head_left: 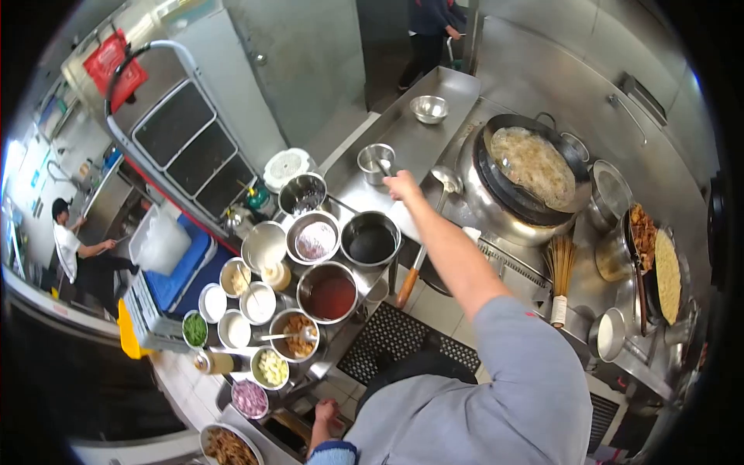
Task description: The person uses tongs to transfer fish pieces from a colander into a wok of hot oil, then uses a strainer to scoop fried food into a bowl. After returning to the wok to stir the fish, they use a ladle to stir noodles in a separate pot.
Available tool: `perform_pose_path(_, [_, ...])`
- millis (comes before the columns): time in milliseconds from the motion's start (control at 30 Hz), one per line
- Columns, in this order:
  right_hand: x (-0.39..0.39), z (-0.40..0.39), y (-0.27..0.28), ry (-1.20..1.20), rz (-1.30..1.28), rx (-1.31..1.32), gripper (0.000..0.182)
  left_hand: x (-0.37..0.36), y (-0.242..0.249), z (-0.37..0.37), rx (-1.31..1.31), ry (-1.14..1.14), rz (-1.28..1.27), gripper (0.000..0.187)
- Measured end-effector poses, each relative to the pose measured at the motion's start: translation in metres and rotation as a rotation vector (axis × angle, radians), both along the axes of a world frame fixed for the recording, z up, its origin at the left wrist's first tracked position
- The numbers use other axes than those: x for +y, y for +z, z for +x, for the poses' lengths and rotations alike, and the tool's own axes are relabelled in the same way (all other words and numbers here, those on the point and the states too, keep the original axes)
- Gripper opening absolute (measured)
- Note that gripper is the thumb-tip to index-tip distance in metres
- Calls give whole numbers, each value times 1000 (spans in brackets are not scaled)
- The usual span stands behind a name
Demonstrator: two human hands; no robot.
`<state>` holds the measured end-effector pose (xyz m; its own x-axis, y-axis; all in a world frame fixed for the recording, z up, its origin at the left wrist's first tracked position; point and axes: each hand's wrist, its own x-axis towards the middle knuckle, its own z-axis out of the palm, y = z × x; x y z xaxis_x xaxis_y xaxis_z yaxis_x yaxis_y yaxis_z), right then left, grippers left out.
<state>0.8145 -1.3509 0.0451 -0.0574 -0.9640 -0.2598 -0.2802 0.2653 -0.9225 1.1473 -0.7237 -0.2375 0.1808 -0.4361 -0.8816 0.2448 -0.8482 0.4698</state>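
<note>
My right hand [401,186] reaches out over the steel counter, fingers closed round the metal handle of a utensil [383,167]. The utensil's lower end is inside a small steel pot [370,171], so its shape there is hidden. Beside that arm lies a long wooden-handled ladle [408,285], its metal bowl near the wok. Low in the view, my left hand [327,413] is at my side with its fingers curled, and nothing shows in it. Nearest to it are a bowl of chopped red onion [249,398] and a bowl of diced pale yellow pieces [271,367].
A wok [533,167] of bubbling oil sits on the stove. Pots of dark liquid [370,239] and red-brown sauce [328,293] crowd the left counter. A bamboo brush [561,271] stands at the right. One person [434,23] is at the back, another [70,240] far left.
</note>
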Motion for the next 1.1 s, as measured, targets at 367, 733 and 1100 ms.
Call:
perform_pose_path(367, [-23, 21, -11, -58, -27, -289, 44, -12, 52, -43, -236, -378, -103, 18])
perform_pose_path(733, [456, -216, -50, 26, 84, 3, 21, -182, 7, -79, -190, -1442, -652, 27])
perform_pose_path(1100, [687, -318, -95, -756, 248, -112, 43, -371, 339, -484, -537, -1288, -1723, 19])
